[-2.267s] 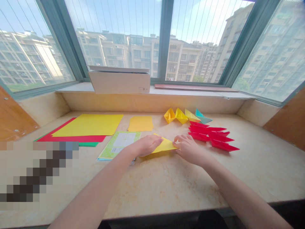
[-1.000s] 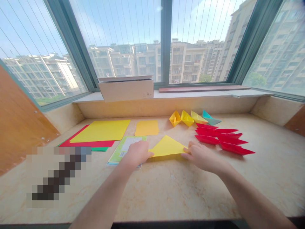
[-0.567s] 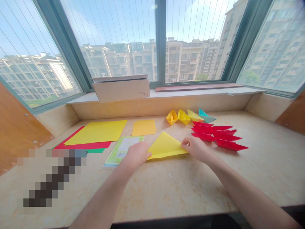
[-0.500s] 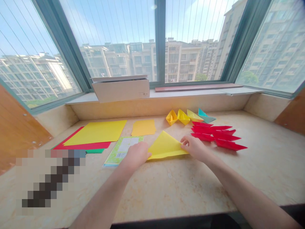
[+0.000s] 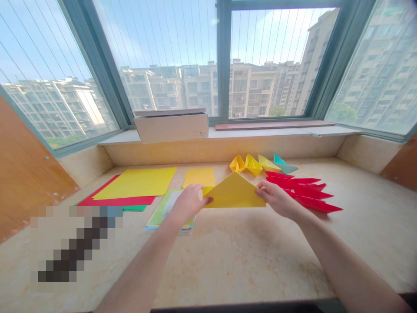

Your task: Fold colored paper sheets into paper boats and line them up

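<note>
A yellow sheet of paper (image 5: 235, 193), folded to a peak at the top, is held up in front of me. My left hand (image 5: 192, 199) pinches its left corner, thumb in front. At the opposite corner, my right hand (image 5: 275, 198) is closed on the paper's edge. Behind the right hand lie several red folded paper boats (image 5: 312, 191). Farther back stand yellow paper boats (image 5: 253, 164) and one teal paper boat (image 5: 285, 164). Under my left hand is a clear packet (image 5: 164, 213) with a green label, partly covered by that hand.
Large yellow, red and green paper sheets (image 5: 135, 184) are stacked at the left. A small orange-yellow sheet (image 5: 199, 176) lies beside them. On the window ledge sits a white box (image 5: 172, 127). A pixelated dark patch (image 5: 76, 243) covers the counter (image 5: 234, 269) at front left.
Both hands have raised the folded yellow paper off the counter and tilted it more upright. My view has shifted slightly. The boats and stacked sheets stay where they were.
</note>
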